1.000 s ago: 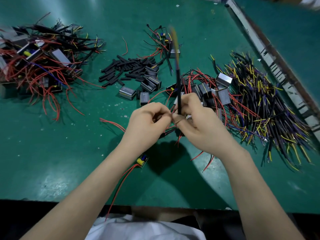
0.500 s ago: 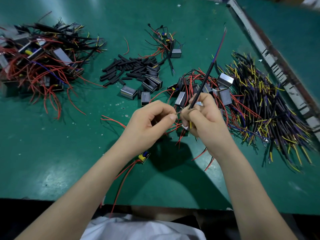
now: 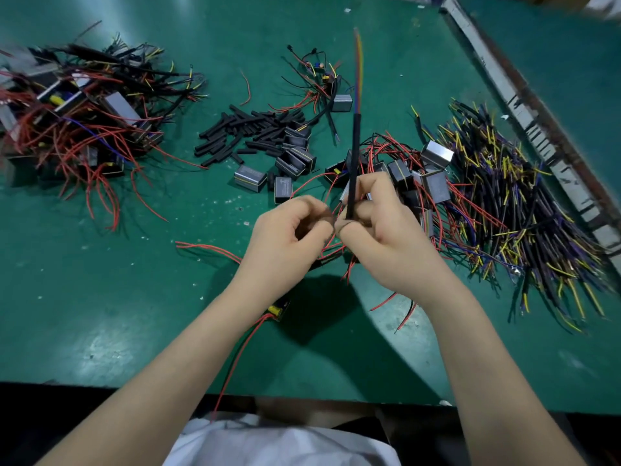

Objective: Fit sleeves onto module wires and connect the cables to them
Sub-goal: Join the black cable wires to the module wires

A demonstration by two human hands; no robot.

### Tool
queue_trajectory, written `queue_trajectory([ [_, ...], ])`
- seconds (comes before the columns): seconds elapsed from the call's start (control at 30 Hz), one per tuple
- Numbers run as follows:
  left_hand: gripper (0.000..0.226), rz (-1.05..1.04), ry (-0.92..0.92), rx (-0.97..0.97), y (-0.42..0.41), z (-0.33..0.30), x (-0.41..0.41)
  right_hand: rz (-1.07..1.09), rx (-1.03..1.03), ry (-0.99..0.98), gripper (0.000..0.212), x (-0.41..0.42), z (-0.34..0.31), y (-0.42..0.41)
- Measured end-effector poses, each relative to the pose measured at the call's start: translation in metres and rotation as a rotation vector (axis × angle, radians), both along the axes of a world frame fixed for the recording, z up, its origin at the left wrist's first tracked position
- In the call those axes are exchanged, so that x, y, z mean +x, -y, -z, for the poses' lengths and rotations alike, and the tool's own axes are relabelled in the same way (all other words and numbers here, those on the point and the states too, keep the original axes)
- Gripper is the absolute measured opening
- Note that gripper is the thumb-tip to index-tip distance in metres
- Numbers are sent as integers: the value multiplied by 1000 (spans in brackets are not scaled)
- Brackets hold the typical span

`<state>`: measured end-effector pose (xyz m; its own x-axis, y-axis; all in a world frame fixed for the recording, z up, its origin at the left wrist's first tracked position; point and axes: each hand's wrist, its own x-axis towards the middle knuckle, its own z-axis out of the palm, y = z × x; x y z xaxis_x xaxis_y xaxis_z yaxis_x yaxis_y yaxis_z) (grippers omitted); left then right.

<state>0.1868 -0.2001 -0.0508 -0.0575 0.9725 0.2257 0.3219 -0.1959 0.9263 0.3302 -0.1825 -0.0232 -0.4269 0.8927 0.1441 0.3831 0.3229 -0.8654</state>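
Right hand (image 3: 386,237) at frame centre grips black cable (image 3: 353,156) upright, coloured cores topmost. Left hand (image 3: 289,237) pinches red module wires (image 3: 331,243) beside it. Keep cable end steady; align conductors closely before joining. Spare sleeves (image 3: 248,129) upper centre.

The green table (image 3: 100,297) had a smooth, faintly glossy top. The sleeves (image 3: 248,129) looked like matt black tubing. The module housings (image 3: 437,154) were shiny metal, their red wires (image 3: 111,156) plastic-coated.

Left hand (image 3: 285,237) and right hand (image 3: 379,237) meet, fingers curled, pinching.
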Motion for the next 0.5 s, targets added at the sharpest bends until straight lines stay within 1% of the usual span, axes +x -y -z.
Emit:
queue_trajectory([
  [0.1, 11, 110, -159, -8, -2, -5, -3, -81, 51, 124, 24, 5, -10, -8],
  [0.17, 19, 211, -273, 30, -2, -9, -8, -128, 34, 191, 26, 9, -15, -16],
  [0.2, 19, 254, -325, 43, -3, -11, -10, -158, 23, 226, 27, 12, -17, -20],
  [0.27, 10, 328, -363, 34, -5, -14, -15, -216, 5, 262, 29, 16, -21, -26],
  [0.3, 10, 362, -334, 15, -5, -15, -18, -235, -4, 251, 29, 18, -23, -29],
  [0.37, 9, 432, -205, -30, -6, -17, -25, -259, -37, 149, 25, 20, -23, -31],
  [0.43, 8, 464, -81, -46, -5, -18, -29, -244, -83, -3, 19, 21, -20, -30],
  [0.5, 8, 485, 32, -71, -2, -18, -29, -193, -177, -176, 20, 19, -14, -28],
])
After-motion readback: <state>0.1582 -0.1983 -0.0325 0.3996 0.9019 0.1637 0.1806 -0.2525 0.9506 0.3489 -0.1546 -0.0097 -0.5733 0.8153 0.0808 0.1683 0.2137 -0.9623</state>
